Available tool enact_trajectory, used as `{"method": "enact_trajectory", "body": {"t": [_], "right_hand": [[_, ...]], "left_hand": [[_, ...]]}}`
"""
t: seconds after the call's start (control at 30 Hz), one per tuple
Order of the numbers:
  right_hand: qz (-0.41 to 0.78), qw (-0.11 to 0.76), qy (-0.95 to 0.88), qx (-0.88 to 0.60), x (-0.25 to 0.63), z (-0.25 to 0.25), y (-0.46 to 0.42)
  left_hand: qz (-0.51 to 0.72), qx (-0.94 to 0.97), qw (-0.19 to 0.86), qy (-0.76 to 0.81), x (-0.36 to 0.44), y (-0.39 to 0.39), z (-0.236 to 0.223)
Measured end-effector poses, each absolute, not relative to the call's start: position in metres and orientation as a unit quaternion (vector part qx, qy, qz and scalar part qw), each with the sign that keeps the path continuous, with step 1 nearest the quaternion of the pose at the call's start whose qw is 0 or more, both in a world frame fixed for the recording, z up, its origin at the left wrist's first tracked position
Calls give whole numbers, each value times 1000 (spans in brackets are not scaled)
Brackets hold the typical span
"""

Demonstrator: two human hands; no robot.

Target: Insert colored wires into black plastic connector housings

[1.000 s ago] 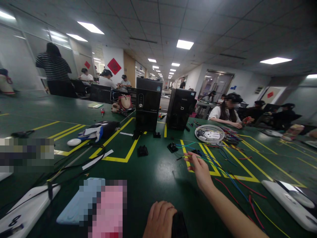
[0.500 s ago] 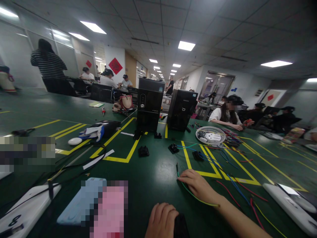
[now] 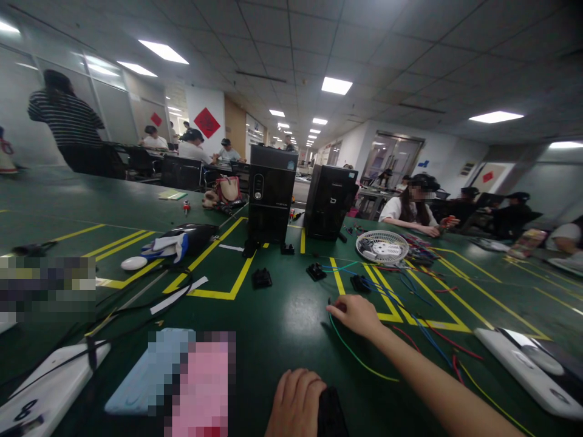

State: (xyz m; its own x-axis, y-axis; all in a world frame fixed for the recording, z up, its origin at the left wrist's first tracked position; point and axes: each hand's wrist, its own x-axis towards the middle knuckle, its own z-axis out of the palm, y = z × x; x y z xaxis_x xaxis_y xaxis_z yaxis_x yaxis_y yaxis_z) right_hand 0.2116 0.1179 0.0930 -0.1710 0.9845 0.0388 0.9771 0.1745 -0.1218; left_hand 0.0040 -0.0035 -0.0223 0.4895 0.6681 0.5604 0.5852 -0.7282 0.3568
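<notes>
Well — tabletop (image 3: 291, 331) room left of green wire (image 3: 347, 352)

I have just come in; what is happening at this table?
The right hand pinches one end of a green-yellow wire. The left hand seems to rest against a black block; its grip is unclear. Beyond them, several black parts lie on the green table, and a white basket stands farther back, to the right.
</notes>
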Motion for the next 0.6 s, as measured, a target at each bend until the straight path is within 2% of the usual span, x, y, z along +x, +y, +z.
{"method": "enact_trajectory", "body": {"t": [0.27, 0.6], "right_hand": [[89, -3, -717, -691, 197, 88, 142], [51, 101, -709, -696, 184, 103, 189]], "left_hand": [[365, 848, 66, 378, 6, -5, -27], [393, 809, 53, 434, 20, -12, -34]]}}
